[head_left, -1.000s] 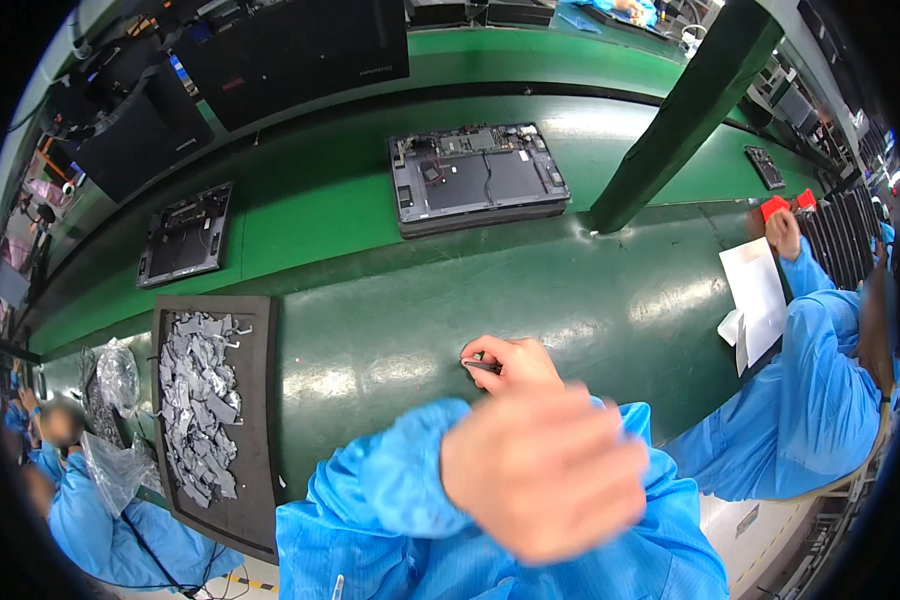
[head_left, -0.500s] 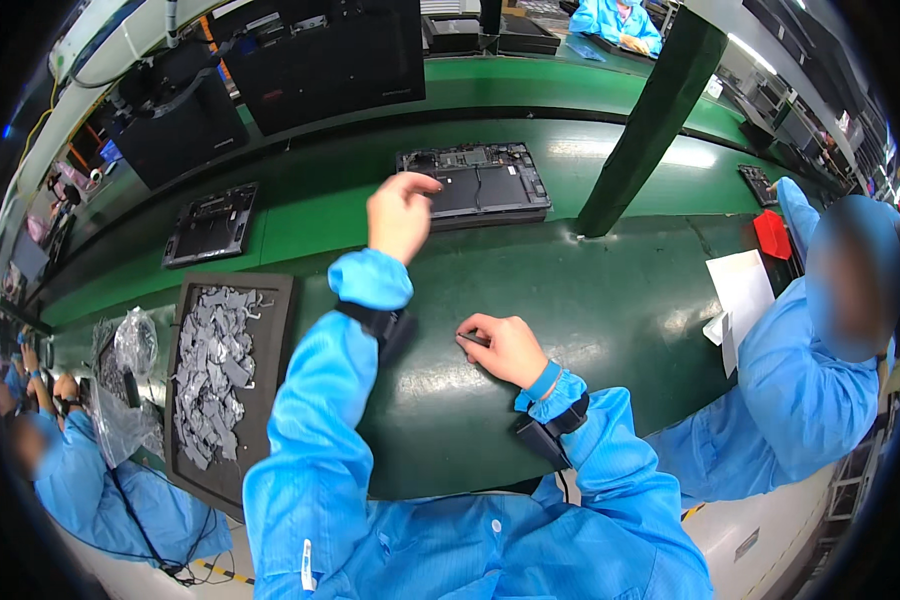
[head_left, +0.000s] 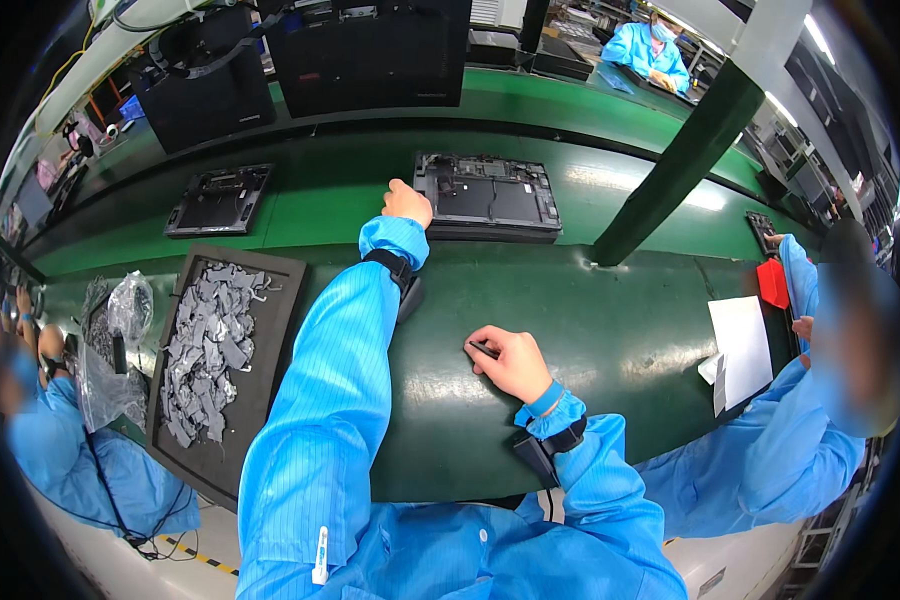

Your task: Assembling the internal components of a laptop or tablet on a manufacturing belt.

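Observation:
My left hand [head_left: 407, 204] is curled at the left edge of an opened laptop base [head_left: 487, 192]; its fingertips are mostly hidden, and whether it grips that edge is unclear. The base shows dark inner parts and small boards, and sits on the green bench over another dark layer. Nearer to me, my right hand [head_left: 511, 363] is closed around a small, thin black object [head_left: 484, 350], partly covered by the fingers; its kind does not show. This hand hovers low over, or rests on, the bench.
A dark tray [head_left: 282, 300] of torn grey scraps [head_left: 210, 345] stands left, beside clear plastic bags [head_left: 130, 310]. Another opened laptop base [head_left: 220, 200] lies far left. A green post [head_left: 670, 170] rises at right. White paper [head_left: 742, 345], a red bin [head_left: 771, 284] and co-workers are around.
My left hand's fingers, which reached over the laptop base's left end, are now curled at its left edge. My right hand still holds the black object. The view has shifted a little.

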`<state>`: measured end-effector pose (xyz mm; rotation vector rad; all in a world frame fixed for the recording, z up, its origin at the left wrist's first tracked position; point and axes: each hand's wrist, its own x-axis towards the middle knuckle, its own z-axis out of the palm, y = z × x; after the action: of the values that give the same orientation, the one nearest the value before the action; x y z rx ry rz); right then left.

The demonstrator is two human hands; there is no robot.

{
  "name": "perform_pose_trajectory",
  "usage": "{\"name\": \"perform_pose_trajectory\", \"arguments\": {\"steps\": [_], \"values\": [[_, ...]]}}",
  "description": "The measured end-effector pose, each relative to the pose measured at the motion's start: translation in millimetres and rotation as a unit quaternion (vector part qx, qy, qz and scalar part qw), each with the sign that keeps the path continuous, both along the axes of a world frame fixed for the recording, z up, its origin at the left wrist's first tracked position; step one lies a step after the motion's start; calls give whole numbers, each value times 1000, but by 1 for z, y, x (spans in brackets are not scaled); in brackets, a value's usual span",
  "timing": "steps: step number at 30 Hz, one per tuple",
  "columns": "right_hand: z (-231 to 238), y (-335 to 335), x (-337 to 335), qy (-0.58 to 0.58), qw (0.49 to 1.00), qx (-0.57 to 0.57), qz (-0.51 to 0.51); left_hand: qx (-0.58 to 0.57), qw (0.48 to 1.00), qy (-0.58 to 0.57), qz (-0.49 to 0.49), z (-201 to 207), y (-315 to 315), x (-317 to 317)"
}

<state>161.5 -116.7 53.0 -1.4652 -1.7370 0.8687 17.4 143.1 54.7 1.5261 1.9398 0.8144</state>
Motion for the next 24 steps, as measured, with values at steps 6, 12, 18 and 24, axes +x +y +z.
{"name": "perform_pose_trajectory", "arguments": {"steps": [6, 12, 18, 24], "values": [[5, 0, 3, -21, 1000, -4, -18, 18, 999, -49, 4, 3, 15, -1], [8, 1, 1, -26, 999, -27, -1, 113, 978, -175, -13, -27, 39, -10], [52, -21, 22, 150, 986, -29, -64, 253, 923, -263, -124, -15, 33, -76], [58, -61, 74, 227, 936, -5, -268, 24, 896, -295, -331, 37, -15, -98]]}}
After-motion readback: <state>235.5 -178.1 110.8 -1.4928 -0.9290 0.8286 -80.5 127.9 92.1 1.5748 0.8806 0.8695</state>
